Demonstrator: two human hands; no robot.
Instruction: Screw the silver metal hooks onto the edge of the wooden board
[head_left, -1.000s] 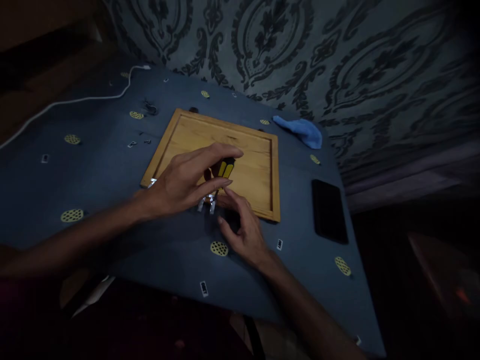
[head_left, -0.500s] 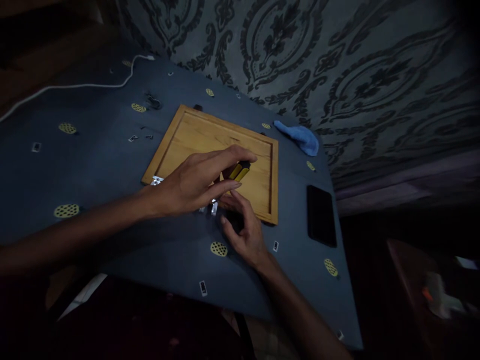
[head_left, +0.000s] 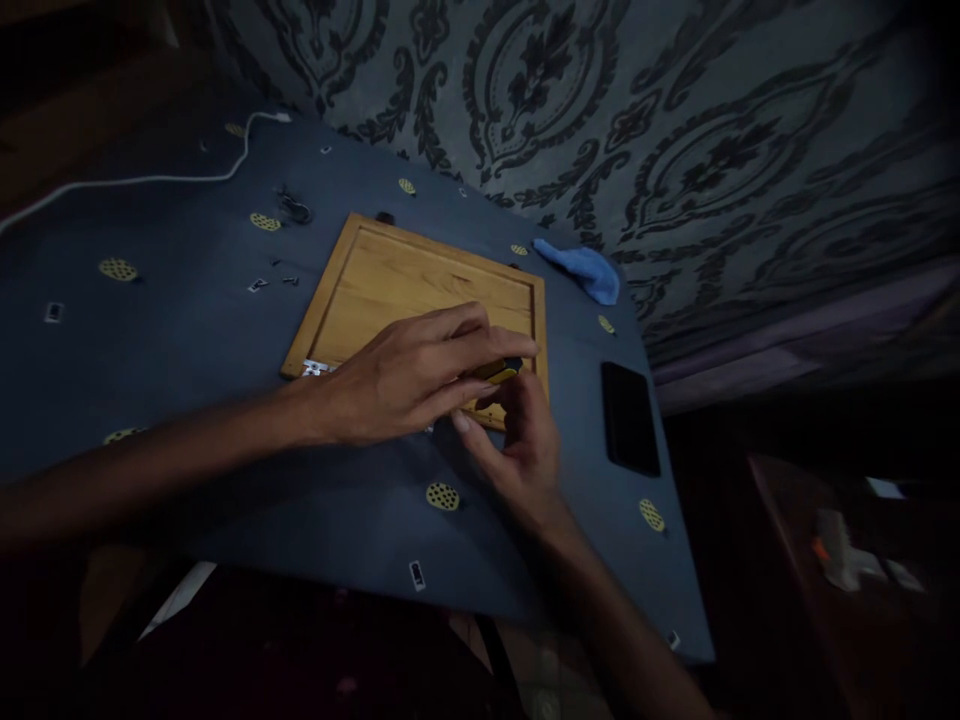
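A wooden panel (head_left: 420,265) with a raised frame lies on the blue-covered table. My left hand (head_left: 412,375) reaches across its near side, fingers closed around the yellow-and-black handle of a screwdriver (head_left: 504,371). Its shaft is hidden behind my fingers. Just below the handle, my right hand (head_left: 529,445) is curled with its thumb toward my left hand; what its fingers grip, if anything, is hidden. A shiny metal hinge (head_left: 316,368) sits at the panel's near left corner, beside my left wrist. Under my hands a small bit of metal (head_left: 430,428) barely shows.
Small screws (head_left: 290,281) lie left of the panel, with a dark small object (head_left: 294,208) farther back. A white cable (head_left: 165,179) crosses the far left. Near the patterned wall lies a blue cloth (head_left: 581,268). A black phone (head_left: 630,418) lies by the right edge.
My right hand has moved up and right, from the metal piece at the panel's near edge to the screwdriver handle. The handle has tipped lower, and the view has shifted slightly.
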